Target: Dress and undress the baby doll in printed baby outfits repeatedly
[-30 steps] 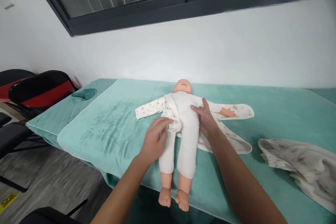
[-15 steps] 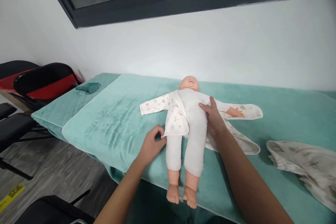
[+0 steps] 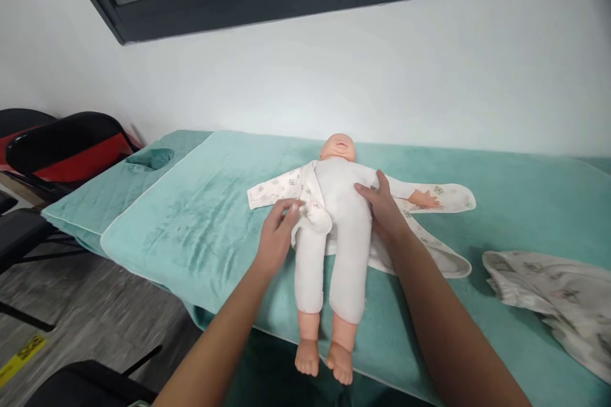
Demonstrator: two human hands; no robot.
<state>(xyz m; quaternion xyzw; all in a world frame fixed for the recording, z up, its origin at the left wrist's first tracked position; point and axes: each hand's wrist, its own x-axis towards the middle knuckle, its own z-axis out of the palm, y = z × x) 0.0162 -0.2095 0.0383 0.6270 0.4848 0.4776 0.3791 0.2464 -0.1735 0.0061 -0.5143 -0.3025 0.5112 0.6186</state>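
A baby doll [image 3: 337, 229] with a white cloth body lies on its back on a teal towel [image 3: 200, 216], head toward the wall and feet over the near edge. A white printed baby garment [image 3: 305, 197] lies open under it, one sleeve on the doll's arm at the left, the other side spread flat at the right. My left hand [image 3: 279, 235] pinches the garment's left front flap at the doll's hip, fingers closed on the cloth. My right hand [image 3: 382, 210] rests flat on the doll's side, fingers stretched out.
A second printed cloth [image 3: 548, 292] lies crumpled on the towel at the right. A small teal cloth [image 3: 150, 158] sits at the table's far left corner. Black and red chairs [image 3: 62, 146] stand to the left. A white wall and dark window frame are behind.
My left hand has moved up from beside the doll's thigh to its hip, and the garment's left flap is now bunched up there. My right hand has stayed on the doll's side.
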